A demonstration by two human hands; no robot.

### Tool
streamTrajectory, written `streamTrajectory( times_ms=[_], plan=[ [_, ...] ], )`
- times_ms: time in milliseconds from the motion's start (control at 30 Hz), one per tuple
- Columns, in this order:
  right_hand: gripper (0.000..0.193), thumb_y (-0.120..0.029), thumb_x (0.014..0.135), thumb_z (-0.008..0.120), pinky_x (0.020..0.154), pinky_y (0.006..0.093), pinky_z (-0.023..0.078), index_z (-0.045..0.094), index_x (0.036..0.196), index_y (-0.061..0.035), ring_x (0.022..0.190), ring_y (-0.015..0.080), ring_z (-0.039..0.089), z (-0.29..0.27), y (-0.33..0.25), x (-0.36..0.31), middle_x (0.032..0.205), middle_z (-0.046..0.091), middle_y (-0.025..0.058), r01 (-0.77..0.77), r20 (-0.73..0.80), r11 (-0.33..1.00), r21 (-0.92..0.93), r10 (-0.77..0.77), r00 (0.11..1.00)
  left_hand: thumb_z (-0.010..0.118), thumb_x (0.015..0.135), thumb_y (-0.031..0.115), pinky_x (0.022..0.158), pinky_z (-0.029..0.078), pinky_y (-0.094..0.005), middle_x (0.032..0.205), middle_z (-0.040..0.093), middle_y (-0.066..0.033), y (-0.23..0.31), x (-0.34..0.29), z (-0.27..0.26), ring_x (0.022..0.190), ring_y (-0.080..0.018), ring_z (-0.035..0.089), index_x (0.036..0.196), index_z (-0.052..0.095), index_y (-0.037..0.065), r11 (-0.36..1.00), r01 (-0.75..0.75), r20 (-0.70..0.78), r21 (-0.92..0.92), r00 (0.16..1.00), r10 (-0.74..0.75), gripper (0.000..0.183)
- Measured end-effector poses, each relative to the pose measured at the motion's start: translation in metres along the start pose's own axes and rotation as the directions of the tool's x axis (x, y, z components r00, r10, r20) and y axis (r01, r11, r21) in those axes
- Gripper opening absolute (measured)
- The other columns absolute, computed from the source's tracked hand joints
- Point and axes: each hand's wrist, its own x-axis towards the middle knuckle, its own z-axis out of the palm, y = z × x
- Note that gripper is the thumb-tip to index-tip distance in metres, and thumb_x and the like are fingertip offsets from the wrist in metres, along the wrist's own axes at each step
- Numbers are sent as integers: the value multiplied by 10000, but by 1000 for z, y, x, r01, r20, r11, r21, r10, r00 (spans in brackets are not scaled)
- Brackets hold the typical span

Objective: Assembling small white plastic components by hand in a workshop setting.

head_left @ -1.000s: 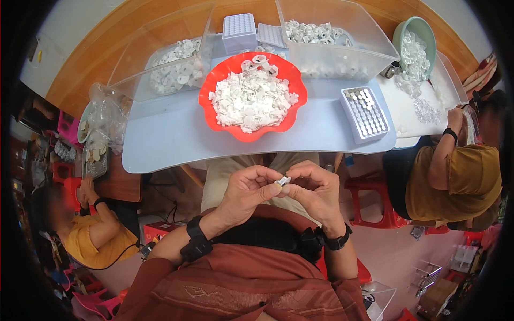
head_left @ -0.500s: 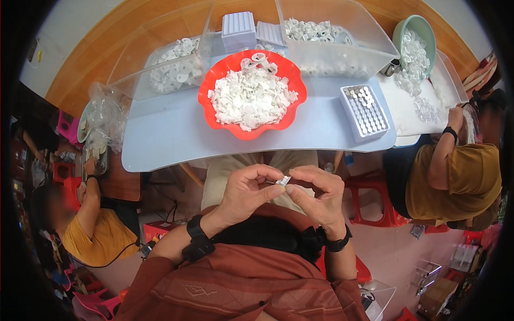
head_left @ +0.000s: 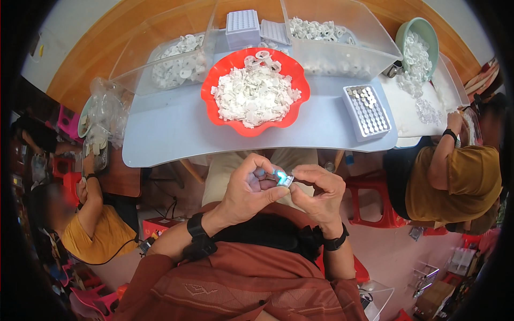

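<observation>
Over my lap, in front of the table edge, a small white light (head_left: 284, 179) glows blue-white between my two hands. My left hand (head_left: 249, 184) pinches it between thumb and fingers from the left. From the right, the thumb and forefinger of my right hand (head_left: 322, 190) grip its other end. The fingertips cover much of its shape. Beyond my hands, a red scalloped bowl (head_left: 301, 85) stands on the pale blue table (head_left: 166, 131), heaped with small white plastic pieces (head_left: 254, 96). To its right is a white tray (head_left: 351, 119) with rows of small round silvery pieces.
Clear bins (head_left: 342, 56) of white parts line the table's back, beside a stacked block of gridded trays (head_left: 242, 29). A green basin (head_left: 431, 37) of clear parts tilts at the far right. People sit at work on both sides, near a red stool (head_left: 375, 200).
The small light between my fingers now glows blue-white; before, it was unlit. My left fingers have shifted on it, and the whole view has moved slightly.
</observation>
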Motion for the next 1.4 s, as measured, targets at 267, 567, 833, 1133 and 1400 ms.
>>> streamTrajectory(
  times_ms=[267,567,833,1133,1400],
  plan=[
    [242,66,769,758,749,273,544,698,1000,29,839,143,686,6,-11,-11,933,710,93,-96,-59,980,172,107,992,759,866,-30,878,580,-302,1114,583,-114,6,-7,3,1044,-160,637,1112,432,54,998,-1,3,61,1000,1,417],
    [215,89,796,729,718,244,528,682,991,14,816,126,675,1,-20,-18,919,718,87,1,-79,996,90,6,997,750,870,-34,865,581,-284,1112,586,-106,10,-7,15,1027,-145,635,1102,438,58,998,-27,16,63,1000,26,399],
    [210,99,802,724,730,256,529,681,988,11,828,140,675,-3,-22,-21,930,717,92,65,-92,997,43,-60,994,750,883,-11,873,572,-275,1102,605,-90,10,-2,16,1014,-129,633,1076,517,22,997,-19,78,71,997,14,304],
    [221,80,832,715,788,261,547,685,1045,27,876,134,684,-4,-26,-14,965,714,102,-67,-47,990,126,74,996,733,916,36,828,541,-252,1072,631,-44,13,2,3,995,-110,617,1156,561,15,999,44,122,2,992,-44,296],
    [166,91,882,678,789,239,529,694,1030,17,894,116,661,-10,-14,2,1015,701,77,-159,-38,984,82,163,986,624,983,45,937,574,-355,1102,666,-107,13,-2,-17,1004,-179,674,1250,589,-34,976,155,80,-151,986,-144,281]
  ],
)
